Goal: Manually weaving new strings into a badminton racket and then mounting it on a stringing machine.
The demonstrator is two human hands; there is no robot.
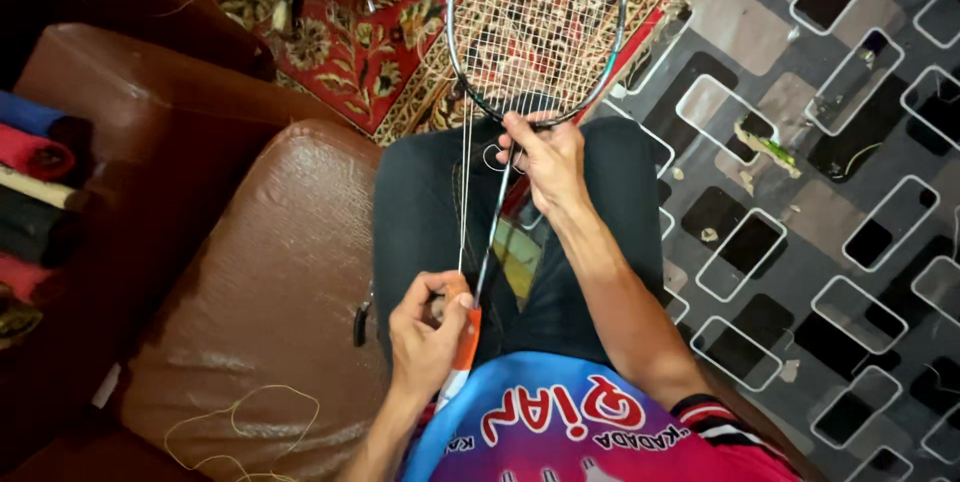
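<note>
Head view of a seated person restringing a badminton racket (535,27) laid along the lap (430,212), its head reaching out over the red patterned carpet (350,12). The right hand (545,157) pinches the frame's lower rim at the throat, fingers closed where a strand leaves it. The left hand (425,327) is closed in a narrow grip on the pale string (465,182), just beside the orange collar of the shaft (490,242); the string runs taut and nearly straight between the two hands. A loose coil of spare string (240,427) lies on the front edge of the brown leather seat (260,282), beside the left thigh. Judged risks: if the left-hand pinch slips, tension would be lost and the last crossing could slacken; an uneven pull against the unclamped frame could twist it off the lap; the loose coil may snag or knot.
</note>
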